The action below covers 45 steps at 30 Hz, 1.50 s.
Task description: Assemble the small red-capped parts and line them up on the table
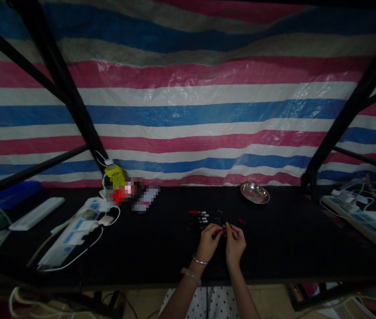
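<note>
Lower centre of frame: we see the left hand and right hand close together, fingers drawn narrow, tips nearly meeting; we cannot tell what they grip, too dark. Just beyond the left, a column of silver-tipped parts, topped by a red one. Red sliver near the right. Dish right of centre.

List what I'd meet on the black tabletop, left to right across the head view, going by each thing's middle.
White bar → left power strip → yellow bottle → red-and-silver piece → left hand → right hand → metal dish → right power strip.
</note>
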Each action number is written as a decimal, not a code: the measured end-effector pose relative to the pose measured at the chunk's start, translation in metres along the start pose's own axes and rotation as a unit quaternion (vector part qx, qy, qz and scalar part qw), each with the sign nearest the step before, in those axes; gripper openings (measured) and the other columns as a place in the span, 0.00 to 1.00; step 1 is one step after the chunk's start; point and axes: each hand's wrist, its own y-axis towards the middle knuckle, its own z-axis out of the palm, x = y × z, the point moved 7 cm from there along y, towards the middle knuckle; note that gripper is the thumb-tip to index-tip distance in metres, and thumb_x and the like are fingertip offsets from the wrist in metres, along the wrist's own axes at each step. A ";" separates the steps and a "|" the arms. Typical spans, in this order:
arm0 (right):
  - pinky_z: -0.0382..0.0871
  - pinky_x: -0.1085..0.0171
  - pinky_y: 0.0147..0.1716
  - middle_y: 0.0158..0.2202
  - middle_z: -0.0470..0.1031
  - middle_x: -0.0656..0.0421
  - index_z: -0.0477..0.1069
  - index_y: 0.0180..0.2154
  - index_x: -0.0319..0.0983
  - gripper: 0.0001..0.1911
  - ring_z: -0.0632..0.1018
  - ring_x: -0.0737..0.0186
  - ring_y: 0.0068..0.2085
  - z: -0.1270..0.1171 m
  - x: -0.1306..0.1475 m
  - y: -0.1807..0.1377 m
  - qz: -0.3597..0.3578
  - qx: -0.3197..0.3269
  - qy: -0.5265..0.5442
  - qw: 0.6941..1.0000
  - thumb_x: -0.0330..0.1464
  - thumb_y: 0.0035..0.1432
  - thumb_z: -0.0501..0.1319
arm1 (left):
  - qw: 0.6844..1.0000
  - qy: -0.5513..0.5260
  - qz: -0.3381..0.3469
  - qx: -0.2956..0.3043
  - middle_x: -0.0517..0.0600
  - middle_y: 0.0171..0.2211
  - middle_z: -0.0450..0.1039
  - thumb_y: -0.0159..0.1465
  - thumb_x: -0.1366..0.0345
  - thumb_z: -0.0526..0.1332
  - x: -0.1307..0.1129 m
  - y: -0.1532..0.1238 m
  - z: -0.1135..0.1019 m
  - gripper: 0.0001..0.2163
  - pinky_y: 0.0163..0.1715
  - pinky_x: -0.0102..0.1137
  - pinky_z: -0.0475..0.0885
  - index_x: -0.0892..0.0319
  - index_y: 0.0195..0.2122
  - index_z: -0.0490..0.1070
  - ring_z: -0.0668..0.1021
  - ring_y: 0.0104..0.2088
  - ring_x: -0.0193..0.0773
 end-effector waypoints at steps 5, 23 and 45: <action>0.70 0.65 0.30 0.25 0.76 0.57 0.69 0.31 0.35 0.19 0.77 0.61 0.29 0.009 0.005 -0.003 -0.025 0.064 -0.040 0.997 0.43 0.44 0.66 | 1.000 -0.005 -0.005 -0.009 0.50 0.32 0.74 0.58 0.73 0.56 -0.003 0.001 -0.003 0.07 0.32 0.27 0.71 0.59 0.34 0.74 0.75 0.32 0.34; 0.67 0.66 0.28 0.28 0.75 0.57 0.71 0.34 0.35 0.17 0.75 0.63 0.29 0.021 0.006 -0.003 -0.041 0.142 -0.055 0.988 0.39 0.44 0.65 | 0.997 0.052 -0.026 -0.057 0.49 0.37 0.74 0.58 0.72 0.56 0.007 -0.003 -0.009 0.10 0.41 0.33 0.70 0.57 0.41 0.70 0.75 0.37 0.36; 0.66 0.62 0.34 0.28 0.73 0.56 0.73 0.33 0.39 0.12 0.74 0.57 0.32 0.057 0.003 0.001 -0.128 0.099 -0.215 0.963 0.39 0.48 0.60 | 0.935 0.160 -0.209 -0.236 0.59 0.50 0.67 0.58 0.68 0.55 0.048 -0.021 -0.070 0.19 0.50 0.48 0.61 0.59 0.52 0.59 0.70 0.52 0.47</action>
